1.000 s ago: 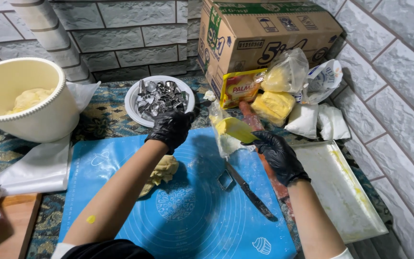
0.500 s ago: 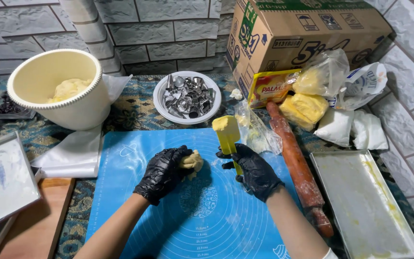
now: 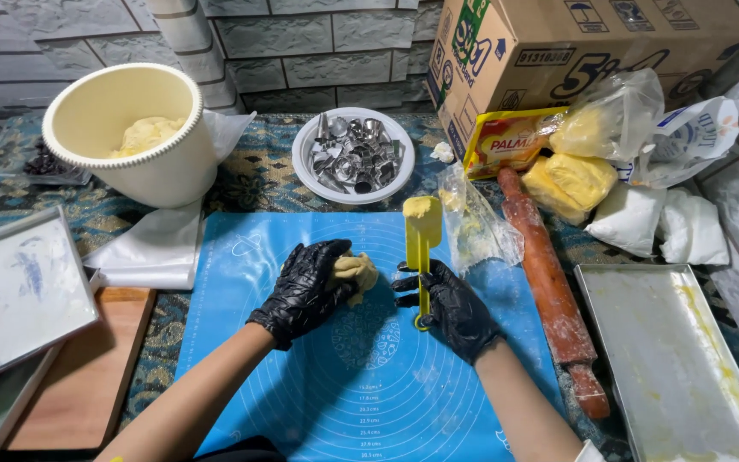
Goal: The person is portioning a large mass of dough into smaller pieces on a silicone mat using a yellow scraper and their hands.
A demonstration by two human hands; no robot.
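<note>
The lump of yellow dough [image 3: 354,274] sits on the blue silicone baking mat [image 3: 369,376], near the mat's upper middle, cupped from the left side by the left hand [image 3: 305,291] in its black glove; the fingers curl over and around the lump so that it is pinned against the mat rather than lifted, a hold that suits pressing or steadying soft dough. The right hand [image 3: 448,308], also gloved in black, is closed around the handle of a yellow spatula [image 3: 422,248], blade pointing away from the person and smeared with dough at its tip, held just beside the lump where it could scrape or trim. Tools lie within reach around the mat: a white plate of metal cutters [image 3: 353,155] just beyond it, a cream mixing bowl [image 3: 134,137] holding more dough to the far left, a wooden rolling pin [image 3: 549,295] along the mat's right edge, and a greased metal baking tray [image 3: 677,359] further right. A crumpled clear plastic bag [image 3: 481,227] lies near the spatula blade, and bags of yellow fat [image 3: 588,154] rest against a cardboard box [image 3: 575,51].
</note>
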